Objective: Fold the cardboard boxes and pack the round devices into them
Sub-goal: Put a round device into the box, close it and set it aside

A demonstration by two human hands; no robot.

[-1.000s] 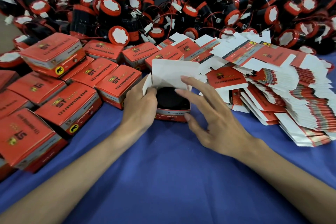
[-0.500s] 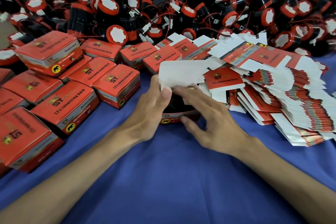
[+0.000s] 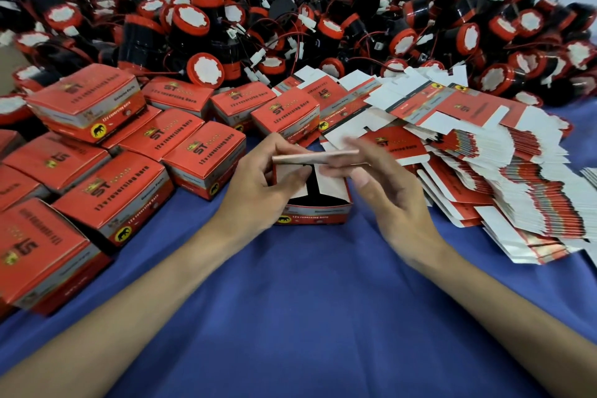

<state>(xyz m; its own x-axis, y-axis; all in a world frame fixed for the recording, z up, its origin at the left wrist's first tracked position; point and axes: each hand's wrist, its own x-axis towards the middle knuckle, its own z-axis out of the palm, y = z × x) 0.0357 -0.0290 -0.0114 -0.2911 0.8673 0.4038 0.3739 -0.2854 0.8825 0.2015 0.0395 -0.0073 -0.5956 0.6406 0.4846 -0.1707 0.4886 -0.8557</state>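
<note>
Blue tabletop (image 3: 307, 300) is steadying the open box (image 3: 315, 215) while fingers (image 3: 271, 144) of L hand (image 3: 258, 186) & R hand (image 3: 391, 194) are pinching its lid flap (image 3: 319, 160) level, prob. to tuck it shut.

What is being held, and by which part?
The lid flap of the open box: left hand pinches its left end, right hand, blurred, its right end.

I read "ST" and "12v reversing horn" on the lids of the closed red boxes (image 3: 203, 155), and "Genuine Parts" on their grey side strips. The open box (image 3: 315, 216) repeats "12v reversing horn" on its front. The flat box blanks (image 3: 392, 143) show "ST"; their finer print is illegible.
</note>
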